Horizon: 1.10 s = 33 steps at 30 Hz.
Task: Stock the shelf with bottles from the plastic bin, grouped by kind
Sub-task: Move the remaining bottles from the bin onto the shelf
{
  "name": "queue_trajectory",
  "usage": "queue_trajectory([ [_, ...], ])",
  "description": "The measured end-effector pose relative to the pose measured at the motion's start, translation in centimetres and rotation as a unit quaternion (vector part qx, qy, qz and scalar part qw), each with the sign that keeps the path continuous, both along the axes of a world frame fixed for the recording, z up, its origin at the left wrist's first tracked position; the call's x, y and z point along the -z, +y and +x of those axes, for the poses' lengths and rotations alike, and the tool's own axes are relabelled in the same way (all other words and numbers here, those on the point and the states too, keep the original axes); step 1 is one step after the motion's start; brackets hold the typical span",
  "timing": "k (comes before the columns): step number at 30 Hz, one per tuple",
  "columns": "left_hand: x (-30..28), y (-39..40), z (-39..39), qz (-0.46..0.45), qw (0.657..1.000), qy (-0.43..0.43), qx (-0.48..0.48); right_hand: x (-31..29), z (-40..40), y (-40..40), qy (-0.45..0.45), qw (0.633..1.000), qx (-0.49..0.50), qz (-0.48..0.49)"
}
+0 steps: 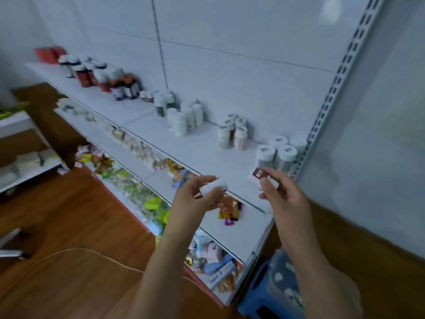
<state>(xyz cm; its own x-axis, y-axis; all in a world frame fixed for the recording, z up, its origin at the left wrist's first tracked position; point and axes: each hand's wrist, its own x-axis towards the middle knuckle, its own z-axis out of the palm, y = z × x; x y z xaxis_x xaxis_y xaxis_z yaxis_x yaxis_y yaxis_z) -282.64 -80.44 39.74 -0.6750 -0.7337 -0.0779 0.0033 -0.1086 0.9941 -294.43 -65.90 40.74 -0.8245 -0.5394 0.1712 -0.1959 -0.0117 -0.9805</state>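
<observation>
Two bare forearms with no sleeves in view, no watch, rings or gloves, left hand and right hand with slender fingers and short plain nails

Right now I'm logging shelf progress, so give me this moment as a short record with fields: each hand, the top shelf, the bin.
left hand: holds a small white bottle, tilted, in front of the shelf edge
right hand: holds a white bottle with dark red label, above the top shelf's front
top shelf: bottles stand in clusters by kind; white-capped group at the right end
plastic bin: low right, on a blue stool; contents blurred
</observation>
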Motion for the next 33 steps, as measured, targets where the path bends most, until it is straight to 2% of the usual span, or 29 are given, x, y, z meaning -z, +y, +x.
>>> queue_trajectory([
  [5, 0.2, -4.8, 5.7, -0.031, 0.998, -0.023, -0.055, -0.6, 4.2, -5.8, 0.018, 0.999, -0.041, 0.007],
  [13, 1.7, -15.4, 9.2, -0.078, 0.988, -0.064, -0.116, 0.1, 4.7, -18.3, -0.012, 0.997, -0.074, -0.002],
  [20, 1.0, -31.2, 7.3, -0.138, 0.973, -0.111, -0.149, 1.8, 2.0, -35.2, -0.033, 0.994, -0.085, -0.059],
  [25, -0.6, -41.7, 5.2, -0.178, 0.963, -0.142, -0.146, 0.4, -0.7, -46.8, -0.071, 0.988, -0.096, -0.099],
  [33, 1.1, -52.4, 3.2, -0.178, 0.954, -0.168, -0.175, 1.8, -2.8, -59.5, -0.047, 0.993, -0.085, -0.060],
])
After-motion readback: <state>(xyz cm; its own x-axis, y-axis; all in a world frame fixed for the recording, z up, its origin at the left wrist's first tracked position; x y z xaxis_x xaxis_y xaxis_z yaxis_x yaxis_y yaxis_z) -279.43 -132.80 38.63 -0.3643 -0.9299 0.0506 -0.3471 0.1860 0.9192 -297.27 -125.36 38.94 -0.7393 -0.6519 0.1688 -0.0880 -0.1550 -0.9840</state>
